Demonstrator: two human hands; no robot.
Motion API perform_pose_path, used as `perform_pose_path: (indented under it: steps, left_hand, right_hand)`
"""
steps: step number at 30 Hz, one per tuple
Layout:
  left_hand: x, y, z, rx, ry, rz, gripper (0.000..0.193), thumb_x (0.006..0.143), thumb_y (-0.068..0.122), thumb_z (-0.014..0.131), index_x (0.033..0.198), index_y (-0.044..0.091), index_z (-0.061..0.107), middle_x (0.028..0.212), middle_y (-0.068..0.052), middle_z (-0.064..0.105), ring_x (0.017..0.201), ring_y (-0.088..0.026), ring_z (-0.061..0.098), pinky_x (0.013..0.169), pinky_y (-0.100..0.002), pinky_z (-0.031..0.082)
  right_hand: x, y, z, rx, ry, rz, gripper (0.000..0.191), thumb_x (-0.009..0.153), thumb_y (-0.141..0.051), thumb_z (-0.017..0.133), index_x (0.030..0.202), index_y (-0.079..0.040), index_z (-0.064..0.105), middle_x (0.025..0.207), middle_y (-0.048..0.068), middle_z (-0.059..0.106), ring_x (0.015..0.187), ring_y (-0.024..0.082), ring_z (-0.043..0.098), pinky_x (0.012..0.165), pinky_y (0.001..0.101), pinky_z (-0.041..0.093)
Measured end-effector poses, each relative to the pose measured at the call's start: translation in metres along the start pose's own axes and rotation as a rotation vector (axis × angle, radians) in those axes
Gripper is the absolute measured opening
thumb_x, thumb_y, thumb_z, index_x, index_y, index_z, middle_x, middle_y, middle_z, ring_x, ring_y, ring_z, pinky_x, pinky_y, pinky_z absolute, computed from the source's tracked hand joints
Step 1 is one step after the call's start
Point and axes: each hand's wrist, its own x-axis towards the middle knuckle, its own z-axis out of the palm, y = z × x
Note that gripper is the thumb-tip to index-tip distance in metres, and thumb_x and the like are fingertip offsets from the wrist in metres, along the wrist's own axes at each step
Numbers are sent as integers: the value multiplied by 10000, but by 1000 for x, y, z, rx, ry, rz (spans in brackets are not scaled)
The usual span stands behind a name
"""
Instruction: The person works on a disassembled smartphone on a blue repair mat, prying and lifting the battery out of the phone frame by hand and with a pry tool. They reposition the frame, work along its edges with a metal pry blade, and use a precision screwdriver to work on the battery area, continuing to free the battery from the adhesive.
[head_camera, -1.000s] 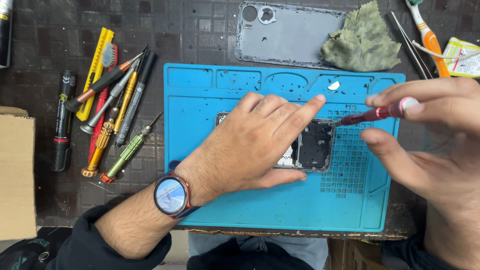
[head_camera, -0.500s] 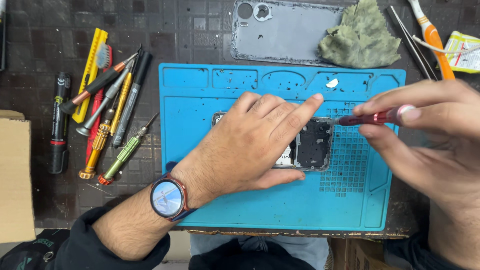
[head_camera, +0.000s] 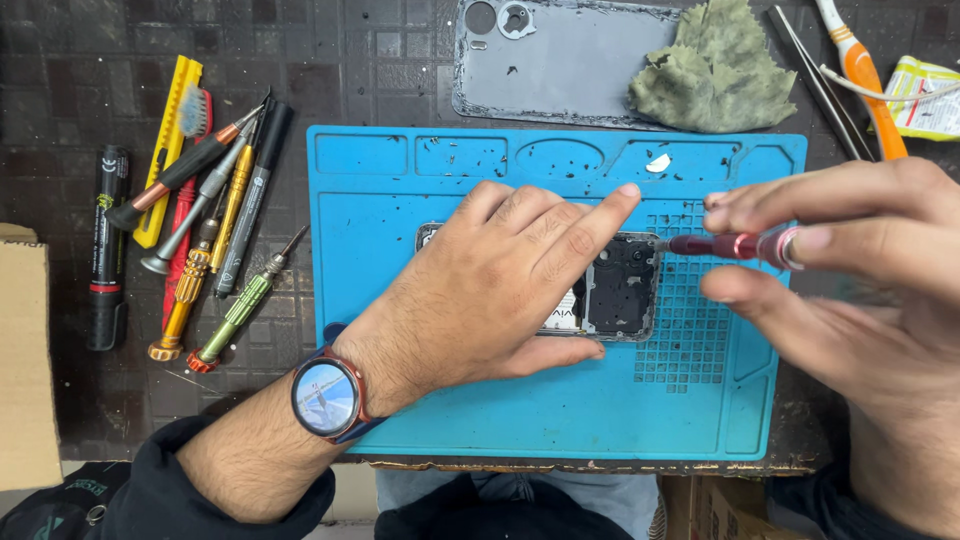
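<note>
Your right hand (head_camera: 860, 290) has crept left, its fingers pinched shut on the red screwdriver (head_camera: 730, 245); the left hand (head_camera: 500, 290) lies flat, fingers spread, holding nothing, pressing the opened phone (head_camera: 620, 290). The tip could slip and gouge the board, or flick a screw off the blue mat (head_camera: 400, 400).

An opened phone (head_camera: 620, 290) is pressed flat on the blue mat (head_camera: 420, 400) by the left hand (head_camera: 490, 285). A red screwdriver (head_camera: 735, 245) is pinched by the right hand (head_camera: 860, 270), tip at the phone's right edge. Tools (head_camera: 200, 230) are laid left.
</note>
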Motion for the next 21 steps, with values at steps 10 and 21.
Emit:
perform_pose_path:
  steps: [10, 21]
  left_hand:
    - [1, 4, -4, 50, -63, -2, 1024, 834, 578, 771, 1542, -44, 369, 1168, -101, 630, 1098, -268, 581, 940, -418, 447]
    - [2, -4, -28, 102, 271, -67, 682, 880, 454, 776, 1345, 0, 569, 1145, -124, 639, 1036, -287, 605, 858, -412, 466]
  right_hand:
    - [-11, 6, 4, 48, 54, 135, 459, 997, 126, 751, 1212, -63, 393, 1143, 183, 587, 1030, 239, 717, 976, 344, 665]
    - [-33, 24, 1, 167, 208, 432, 202, 1133, -1, 691, 1236, -22, 517, 1093, 82, 650, 1052, 154, 708, 1043, 293, 605]
